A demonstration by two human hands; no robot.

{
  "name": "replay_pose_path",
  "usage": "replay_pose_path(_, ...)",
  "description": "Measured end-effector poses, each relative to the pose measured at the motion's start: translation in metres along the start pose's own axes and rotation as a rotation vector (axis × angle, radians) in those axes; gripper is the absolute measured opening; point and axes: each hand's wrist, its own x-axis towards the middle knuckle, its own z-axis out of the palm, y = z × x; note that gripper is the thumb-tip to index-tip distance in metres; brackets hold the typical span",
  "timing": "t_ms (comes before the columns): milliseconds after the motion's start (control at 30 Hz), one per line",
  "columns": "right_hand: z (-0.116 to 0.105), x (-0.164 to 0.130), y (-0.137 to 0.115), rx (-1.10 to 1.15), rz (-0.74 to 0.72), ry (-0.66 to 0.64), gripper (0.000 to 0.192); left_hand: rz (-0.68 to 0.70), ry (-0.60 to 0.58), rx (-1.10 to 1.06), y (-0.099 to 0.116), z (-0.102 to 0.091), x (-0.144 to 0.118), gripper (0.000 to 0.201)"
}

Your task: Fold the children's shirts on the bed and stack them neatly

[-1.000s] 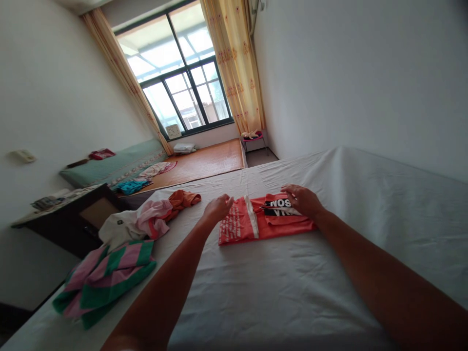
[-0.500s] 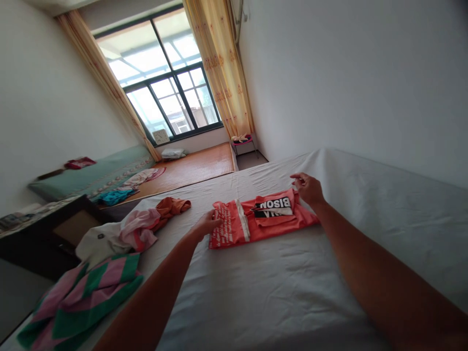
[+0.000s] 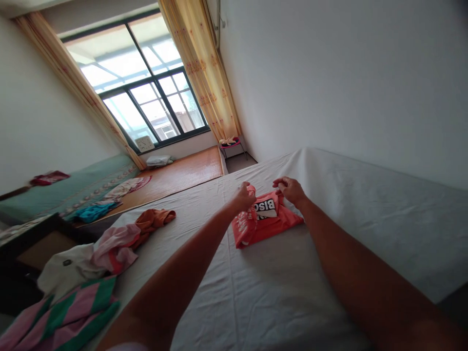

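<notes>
A coral-red shirt (image 3: 272,226) with white lettering and a black-and-white print lies partly folded on the grey bed sheet (image 3: 292,287). My left hand (image 3: 244,196) is closed on the shirt's left end, which is lifted and bent over toward the print. At the far right edge of the shirt is my right hand (image 3: 290,190), its fingers curled close to the fabric. Whether those fingers pinch the cloth or only hover by it I cannot tell.
To the left lie an orange garment (image 3: 155,222), a pink and white garment (image 3: 117,243) and a pink-green striped one (image 3: 69,312). A dark cabinet (image 3: 22,258) stands beyond them. Farther back are a second bed (image 3: 186,170) and a small stool (image 3: 230,142).
My left hand has lifted the shirt's left end and carried it rightward over the rest, so the shirt looks shorter. My right hand stays near the far right edge. The view has shifted.
</notes>
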Motion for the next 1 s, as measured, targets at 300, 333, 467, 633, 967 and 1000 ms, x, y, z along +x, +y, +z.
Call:
replay_pose_path(300, 0.0, -0.011, -0.013, 0.042, 0.181, -0.312, 0.044, 0.273, 0.021, -0.154, 0.02, 0.072, 0.011, 0.035)
replay_pose_path(333, -0.001, -0.011, -0.014, 0.012, 0.164, -0.337, 0.042, 0.286, 0.025, -0.188, 0.015, 0.071, 0.01, 0.032)
replay_pose_path(467, -0.005, -0.012, -0.01, -0.241, 0.178, -0.422, 0.028, 0.244, 0.15, -0.288, -0.025, 0.05, -0.008, 0.04)
replay_pose_path(633, -0.012, -0.01, -0.01, -0.623, 0.124, -0.369, 0.024, 0.231, 0.136, -0.314, -0.092, 0.01, -0.048, 0.031)
replay_pose_path(967, -0.007, -0.02, -0.027, -0.713, 0.252, -0.433, 0.054, 0.215, 0.233, -0.139, -0.151, -0.006, -0.08, 0.028)
replay_pose_path(1000, -0.008, -0.021, -0.027, -0.644, 0.276, -0.468, 0.053, 0.228, 0.239, -0.117, -0.15, -0.006, -0.081, 0.028)
